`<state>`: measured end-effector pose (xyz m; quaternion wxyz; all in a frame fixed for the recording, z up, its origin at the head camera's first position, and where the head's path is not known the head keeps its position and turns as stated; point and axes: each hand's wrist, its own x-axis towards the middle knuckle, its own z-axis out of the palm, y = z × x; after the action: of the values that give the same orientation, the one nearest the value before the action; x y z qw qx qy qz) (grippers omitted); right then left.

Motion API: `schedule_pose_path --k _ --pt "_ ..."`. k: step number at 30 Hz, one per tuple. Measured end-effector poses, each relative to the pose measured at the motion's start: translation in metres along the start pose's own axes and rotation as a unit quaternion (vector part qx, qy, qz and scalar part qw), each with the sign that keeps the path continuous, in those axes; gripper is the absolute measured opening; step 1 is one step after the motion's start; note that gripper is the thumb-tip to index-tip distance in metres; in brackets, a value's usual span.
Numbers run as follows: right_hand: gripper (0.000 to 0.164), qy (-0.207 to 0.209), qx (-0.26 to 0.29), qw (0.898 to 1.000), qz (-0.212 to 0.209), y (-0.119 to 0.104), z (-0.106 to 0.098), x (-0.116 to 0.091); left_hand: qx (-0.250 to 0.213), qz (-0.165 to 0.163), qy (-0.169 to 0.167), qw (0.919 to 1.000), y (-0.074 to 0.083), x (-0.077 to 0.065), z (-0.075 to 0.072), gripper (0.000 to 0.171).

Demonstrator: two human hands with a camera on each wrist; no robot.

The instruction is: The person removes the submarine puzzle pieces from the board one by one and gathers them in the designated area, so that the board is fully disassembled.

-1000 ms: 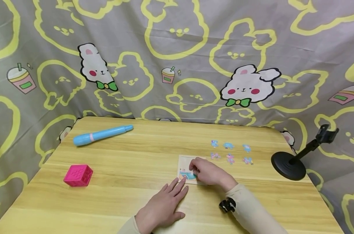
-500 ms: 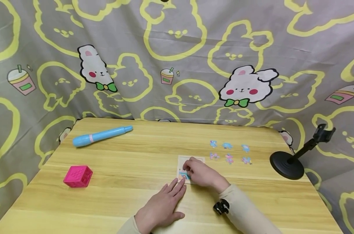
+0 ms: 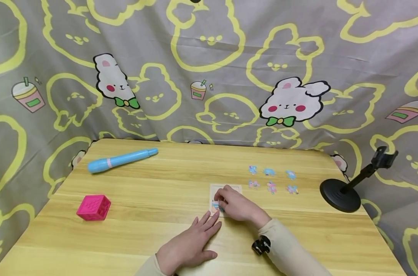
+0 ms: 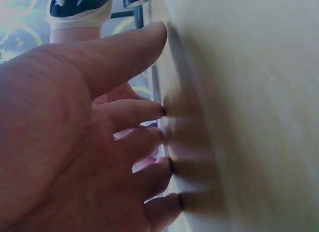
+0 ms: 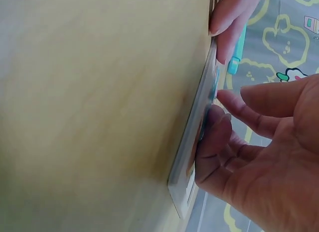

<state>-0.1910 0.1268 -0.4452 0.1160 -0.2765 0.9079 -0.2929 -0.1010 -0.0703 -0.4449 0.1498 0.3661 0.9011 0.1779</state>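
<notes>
Six loose puzzle pieces (image 3: 271,187) are set out in two rows of three on the tabletop (image 3: 153,199), and the nearest pink one (image 3: 254,184) is found at about two o'clock from the fingertips of the right hand (image 3: 241,205). That line seems to be the one on which a coming move would turn. The right hand is clearly the nearer to those pieces, though it is pointed away from them, toward ten o'clock, with the forearm brought in from five. Its fingers are curled down over the pale puzzle tray (image 3: 211,192), against the coloured section (image 3: 216,207) already laid in the lower left corner; whether a piece is pinched in that grip cannot be told, since the contact is hidden. The tray is placed flat, its sides run twelve to six and three to nine, and no long axis can be judged with its right part covered. At the tray's seven o'clock, the left hand (image 3: 190,243) is laid with fingers extended toward one o'clock, nothing being held, its fingertips rested at the near left corner, by which the tray is probably steadied.
</notes>
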Motion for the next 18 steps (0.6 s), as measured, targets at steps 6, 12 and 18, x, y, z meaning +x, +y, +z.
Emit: schedule_pose_path --k 6,12,18 --pt "0.012 0.008 0.043 0.999 -0.006 0.0034 -0.0011 -0.0004 -0.012 -0.005 -0.002 0.9999 0.0004 0.0003 -0.0009 0.072" --pt "0.019 -0.001 0.033 0.999 -0.011 0.0061 -0.0018 -0.0008 -0.011 -0.007 -0.004 0.9999 -0.0006 0.0004 -0.0013 0.073" --pt "0.013 0.002 0.040 0.999 -0.014 0.0054 -0.0024 0.0003 -0.011 -0.007 -0.004 0.9999 -0.0015 0.0013 -0.0012 0.072"
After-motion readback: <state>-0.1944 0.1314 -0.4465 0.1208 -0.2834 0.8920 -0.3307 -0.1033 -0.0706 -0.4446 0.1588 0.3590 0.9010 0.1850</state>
